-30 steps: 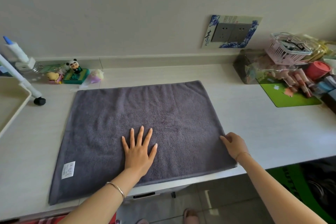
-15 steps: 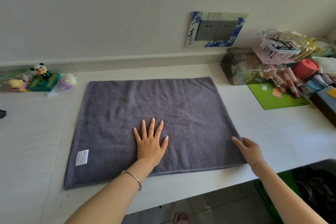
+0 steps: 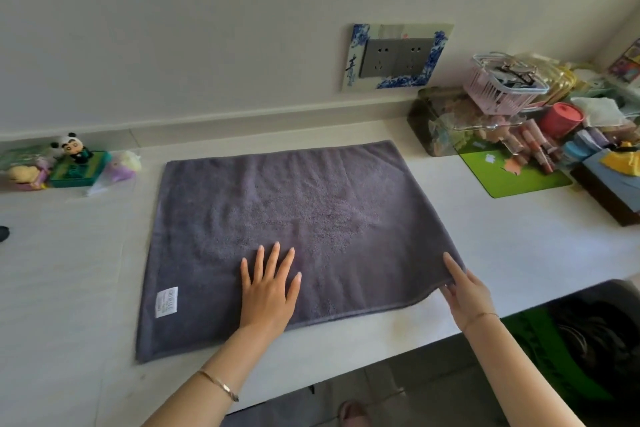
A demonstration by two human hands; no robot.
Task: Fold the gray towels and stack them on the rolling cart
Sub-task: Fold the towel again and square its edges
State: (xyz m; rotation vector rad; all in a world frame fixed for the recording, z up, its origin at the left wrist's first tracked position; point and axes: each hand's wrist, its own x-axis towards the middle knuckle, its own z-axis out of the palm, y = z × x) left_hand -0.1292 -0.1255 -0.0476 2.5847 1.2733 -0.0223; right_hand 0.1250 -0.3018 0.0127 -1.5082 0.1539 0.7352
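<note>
A gray towel [image 3: 284, 218] lies spread flat on the white countertop [image 3: 519, 246], with a white label near its near left corner. My left hand [image 3: 268, 288] presses flat on the towel's near middle, fingers straight and spread. At the near right corner my right hand [image 3: 465, 295] pinches the towel between thumb and fingers, and that corner is slightly lifted off the counter. No rolling cart is in view.
Small toys and a panda figure [image 3: 71, 149] sit at the back left. At the back right are a clear box, a pink basket [image 3: 502, 87], a red cup, cosmetics and a green mat [image 3: 512, 177]. A wall socket [image 3: 396, 57] is behind the towel.
The view has shifted right, and the white tray at the left has left the frame. My right hand has closed on the towel's near right corner and raised it slightly. My left hand stays pressed flat.
</note>
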